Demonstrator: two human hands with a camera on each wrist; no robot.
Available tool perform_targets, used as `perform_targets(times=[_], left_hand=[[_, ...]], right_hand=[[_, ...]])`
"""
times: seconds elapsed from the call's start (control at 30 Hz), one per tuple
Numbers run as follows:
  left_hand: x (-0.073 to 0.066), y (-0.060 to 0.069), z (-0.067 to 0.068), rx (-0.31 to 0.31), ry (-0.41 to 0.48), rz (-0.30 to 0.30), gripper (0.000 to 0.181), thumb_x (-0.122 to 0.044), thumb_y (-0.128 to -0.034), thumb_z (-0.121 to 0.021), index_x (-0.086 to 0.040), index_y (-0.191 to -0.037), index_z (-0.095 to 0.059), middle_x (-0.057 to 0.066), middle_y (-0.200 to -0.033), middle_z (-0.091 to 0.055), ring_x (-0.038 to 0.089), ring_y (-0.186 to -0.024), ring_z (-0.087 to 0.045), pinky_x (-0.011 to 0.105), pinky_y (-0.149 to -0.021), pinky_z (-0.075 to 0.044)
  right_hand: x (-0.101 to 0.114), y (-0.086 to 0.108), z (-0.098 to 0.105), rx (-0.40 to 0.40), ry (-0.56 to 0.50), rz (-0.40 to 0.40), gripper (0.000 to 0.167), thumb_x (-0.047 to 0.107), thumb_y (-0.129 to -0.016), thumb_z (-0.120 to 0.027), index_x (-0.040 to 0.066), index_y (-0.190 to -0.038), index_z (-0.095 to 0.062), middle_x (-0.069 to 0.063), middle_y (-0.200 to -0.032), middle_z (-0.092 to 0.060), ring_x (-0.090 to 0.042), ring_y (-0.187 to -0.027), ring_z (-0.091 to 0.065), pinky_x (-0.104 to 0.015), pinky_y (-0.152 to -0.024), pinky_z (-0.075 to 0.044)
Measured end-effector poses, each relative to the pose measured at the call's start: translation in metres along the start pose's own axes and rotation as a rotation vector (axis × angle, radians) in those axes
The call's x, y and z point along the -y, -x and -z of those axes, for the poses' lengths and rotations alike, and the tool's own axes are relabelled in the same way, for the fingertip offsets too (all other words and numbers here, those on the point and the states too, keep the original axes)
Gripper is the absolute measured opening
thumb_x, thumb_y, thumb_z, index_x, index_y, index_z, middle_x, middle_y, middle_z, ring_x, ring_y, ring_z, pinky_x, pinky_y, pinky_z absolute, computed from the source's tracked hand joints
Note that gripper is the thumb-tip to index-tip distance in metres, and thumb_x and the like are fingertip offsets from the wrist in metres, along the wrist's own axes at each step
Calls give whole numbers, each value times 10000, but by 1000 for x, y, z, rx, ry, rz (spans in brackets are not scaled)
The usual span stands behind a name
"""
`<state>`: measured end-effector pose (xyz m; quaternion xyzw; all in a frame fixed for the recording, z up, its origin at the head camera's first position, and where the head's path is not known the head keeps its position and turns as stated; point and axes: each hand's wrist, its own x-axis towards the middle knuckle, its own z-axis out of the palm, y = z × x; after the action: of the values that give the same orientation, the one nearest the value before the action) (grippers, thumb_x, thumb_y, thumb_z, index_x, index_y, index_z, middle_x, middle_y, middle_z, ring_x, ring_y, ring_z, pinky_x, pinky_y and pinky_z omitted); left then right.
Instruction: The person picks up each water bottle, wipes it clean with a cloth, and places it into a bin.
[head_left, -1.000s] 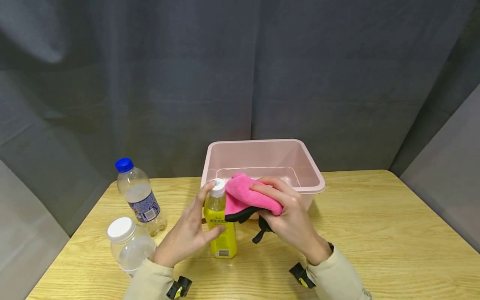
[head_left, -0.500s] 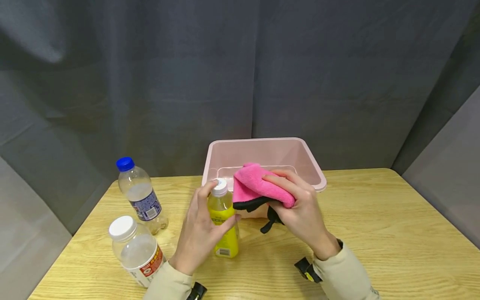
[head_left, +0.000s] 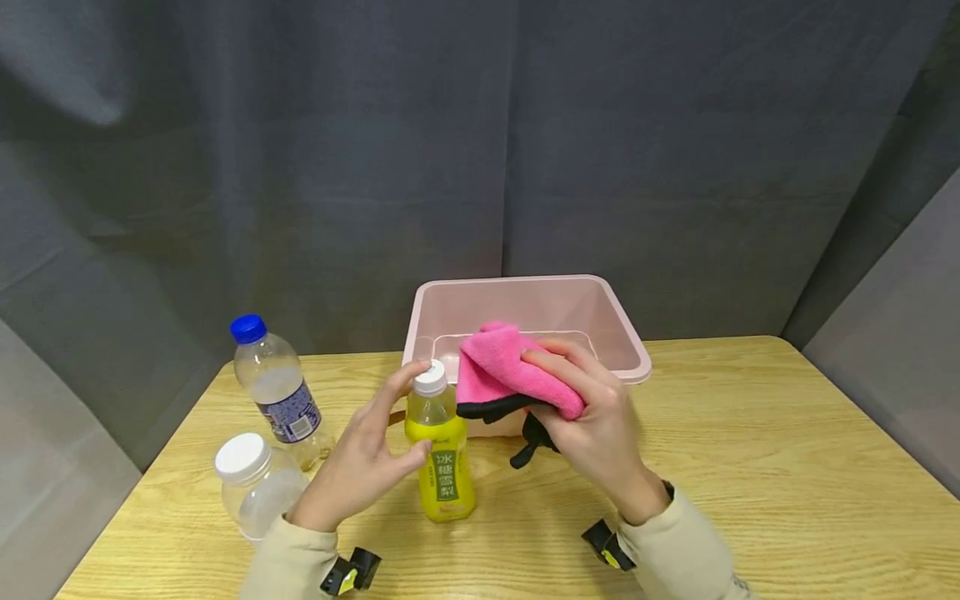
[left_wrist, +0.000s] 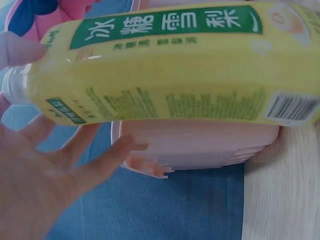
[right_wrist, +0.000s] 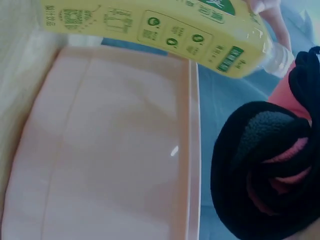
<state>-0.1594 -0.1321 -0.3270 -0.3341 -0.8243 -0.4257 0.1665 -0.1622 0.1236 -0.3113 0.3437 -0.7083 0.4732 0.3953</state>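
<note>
Head view: yellow bottle (head_left: 446, 483), one — upright on the desk (head_left: 750, 467), in front of the pink bin (head_left: 517, 304), white cap (head_left: 430, 379) uppermost. Left hand (head_left: 360, 458): fingers spread, index fingertip on the cap, thumb at the label; a light touch rather than a firm grasp. Risk, as judged: a sideways push from the cloth could tip the bottle, given so little support low down.
Pink cloth (head_left: 510, 367), black-edged, one: bunched in the right hand (head_left: 592, 417), which grips it just beside the bottle's neck; contact cannot be told. Risk: a loose fold might catch the cap.
Pink bin: behind; a backward topple would likely strike its wall.
Clear jar (head_left: 262, 500), white-lidded, and blue-capped bottle (head_left: 287, 408): at left, jar beside the left sleeve (head_left: 292, 554) — a careless arm could knock it.
</note>
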Motion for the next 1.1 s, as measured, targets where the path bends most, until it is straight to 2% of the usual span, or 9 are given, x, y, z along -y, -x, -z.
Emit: perform_targets(times=[0.1, 0.2, 0.3, 0.43, 0.6, 0.7, 0.8, 0.93, 1.1], left_hand=[[0, 1, 3, 24, -8, -8, 863, 92, -778, -684, -169, -1520, -330, 236, -1461, -496, 459, -1251, -550, 529, -880, -569], [0, 1, 4, 46, -30, -1, 886, 57, -799, -720, -199, -1535, -298, 225, -1446, -501, 438, -1229, -561, 466, -824, -596], [0, 0, 3, 77, -27, 19, 904, 22, -841, -772, -237, -1548, -272, 201, -1413, -497, 394, -1181, -562, 362, -757, -604], [0, 0, 4, 107, 24, 44, 924, 48, -853, -779, -249, -1558, -263, 196, -1383, -481, 376, -1131, -543, 252, -703, -584], [1, 1, 5, 118, 45, 48, 923, 70, -855, -767, -239, -1557, -254, 203, -1398, -466, 381, -1116, -540, 239, -687, -583], [1, 1, 5, 120, 38, 45, 924, 62, -860, -766, -237, -1561, -243, 211, -1435, -445, 387, -1126, -545, 237, -681, -581], [0, 1, 6, 118, 27, 44, 921, 44, -868, -765, -238, -1565, -233, 219, -1478, -419, 398, -1139, -550, 234, -676, -576], [0, 1, 6, 118, 11, 47, 918, 19, -875, -767, -240, -1568, -223, 225, -1505, -402, 409, -1152, -553, 246, -678, -582], [0, 2, 5, 116, -10, 27, 917, 20, -873, -768, -223, -1566, -220, 239, -1499, -409, 409, -1157, -558, 253, -693, -585]], right_hand=[[0, 4, -7, 98, 25, 42, 460, -210, -679, -732, -10, -1094, -744, -158, -1127, -679, -316, -1009, -651, -244, -933, -499], [-1, 8, -11, 198, 40, 59, 468, -200, -685, -722, 25, -1095, -748, -115, -1117, -672, -280, -993, -657, -284, -896, -529], [-3, 10, -11, 236, 74, 65, 457, -196, -676, -728, 52, -1059, -753, -90, -1103, -668, -255, -966, -666, -342, -846, -560], [-4, 10, -10, 284, 112, 69, 447, -198, -668, -681, 76, -1016, -744, -67, -1093, -659, -235, -934, -667, -378, -802, -574], [-4, 9, -9, 356, 132, 77, 422, -184, -674, -629, 90, -975, -741, -34, -1046, -653, -198, -877, -655, -363, -765, -573], [-5, 9, -7, 415, 153, 64, 393, -181, -668, -652, 100, -929, -741, -23, -1018, -661, -186, -867, -655, -361, -755, -570], [-7, 12, -6, 541, 201, 35, 354, -157, -682, -689, 134, -880, -724, -2, -967, -647, -147, -802, -625, -313, -700, -548], [-10, 20, -12, 765, 283, -22, 346, -138, -673, -682, 170, -831, -691, 23, -878, -582, -105, -682, -515, -250, -592, -453], [-13, 34, -22, 1025, 352, -140, 356, -133, -655, -680, 165, -845, -724, 44, -838, -584, -97, -665, -495, -259, -574, -444]])
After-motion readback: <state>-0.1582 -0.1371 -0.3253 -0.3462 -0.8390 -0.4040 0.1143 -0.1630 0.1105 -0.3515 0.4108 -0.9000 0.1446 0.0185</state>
